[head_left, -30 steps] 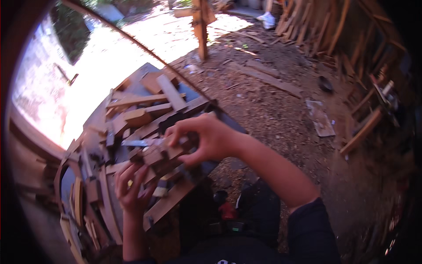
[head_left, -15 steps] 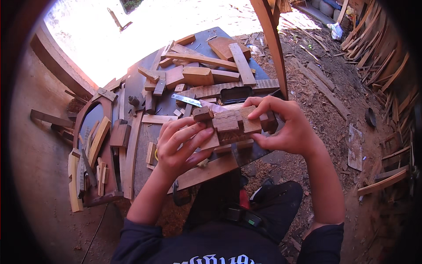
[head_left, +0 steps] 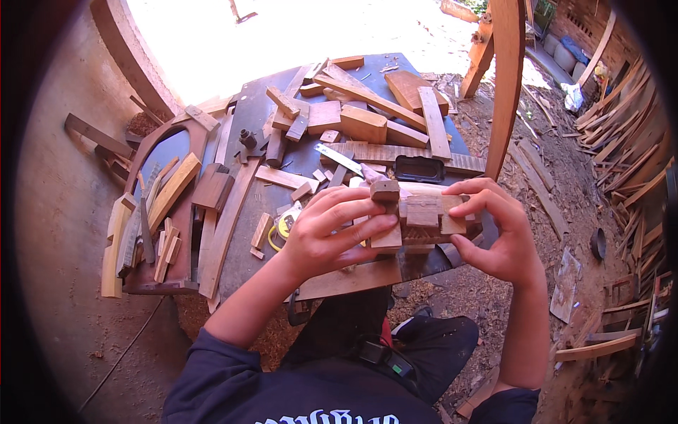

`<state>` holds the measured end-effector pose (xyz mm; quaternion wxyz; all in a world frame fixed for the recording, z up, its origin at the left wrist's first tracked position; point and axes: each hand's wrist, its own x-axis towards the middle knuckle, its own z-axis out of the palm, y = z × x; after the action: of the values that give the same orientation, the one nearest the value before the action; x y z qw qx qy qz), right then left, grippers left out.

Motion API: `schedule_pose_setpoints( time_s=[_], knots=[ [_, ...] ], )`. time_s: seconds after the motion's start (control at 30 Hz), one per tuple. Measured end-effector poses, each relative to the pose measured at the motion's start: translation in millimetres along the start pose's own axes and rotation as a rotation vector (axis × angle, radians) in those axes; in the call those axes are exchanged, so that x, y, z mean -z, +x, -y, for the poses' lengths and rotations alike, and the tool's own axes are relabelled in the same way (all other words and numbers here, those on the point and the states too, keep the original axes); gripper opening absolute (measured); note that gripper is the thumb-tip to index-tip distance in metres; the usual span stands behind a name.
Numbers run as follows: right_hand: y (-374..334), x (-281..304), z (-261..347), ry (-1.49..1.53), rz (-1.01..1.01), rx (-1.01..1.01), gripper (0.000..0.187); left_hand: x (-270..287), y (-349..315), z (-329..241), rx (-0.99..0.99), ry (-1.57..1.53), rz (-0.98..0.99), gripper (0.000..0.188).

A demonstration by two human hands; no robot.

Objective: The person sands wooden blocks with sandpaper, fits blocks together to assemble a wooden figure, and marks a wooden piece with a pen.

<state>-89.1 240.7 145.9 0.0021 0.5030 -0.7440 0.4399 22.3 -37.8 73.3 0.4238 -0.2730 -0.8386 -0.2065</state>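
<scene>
Over the near side of the worktop (head_left: 265,201), we have the wooden block assembly (head_left: 423,212) up in the air, and there's the change: a second ago it tilted, the left fingers splayed by its low end and the right hand reaching over the top. Now it runs nearly level, one hand at each end, and we'd call that a steadier hold, with the middle blocks in plain view.

On to the hands! The left hand (head_left: 323,234) is closed around its end, fingers lying over the front just below a small dark block (head_left: 385,191) that stands proud. The right hand (head_left: 514,240) stays half curled, gripping the other end, fingertips on the pale block (head_left: 453,214), thumb below; its palm side we can't make out. Just beyond, we spot a black tray (head_left: 418,168), and near the left wrist, a tape measure (head_left: 285,223).
</scene>
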Motion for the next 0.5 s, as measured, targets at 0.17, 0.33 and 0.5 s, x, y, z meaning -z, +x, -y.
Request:
schedule_pose_setpoints(
  time_s=[0.17,0.33,0.5],
  knots=[
    [2,3,5,0.016,0.011,-0.025,0.027,2,4,4,-0.047,-0.058,0.019,0.051],
    [7,7,5,-0.056,0.037,0.015,0.027,1,1,8,-0.043,-0.059,0.032,0.054],
    [8,10,3,-0.100,0.008,0.047,0.026,0,4,12,-0.073,-0.028,-0.001,0.049]
  ],
)
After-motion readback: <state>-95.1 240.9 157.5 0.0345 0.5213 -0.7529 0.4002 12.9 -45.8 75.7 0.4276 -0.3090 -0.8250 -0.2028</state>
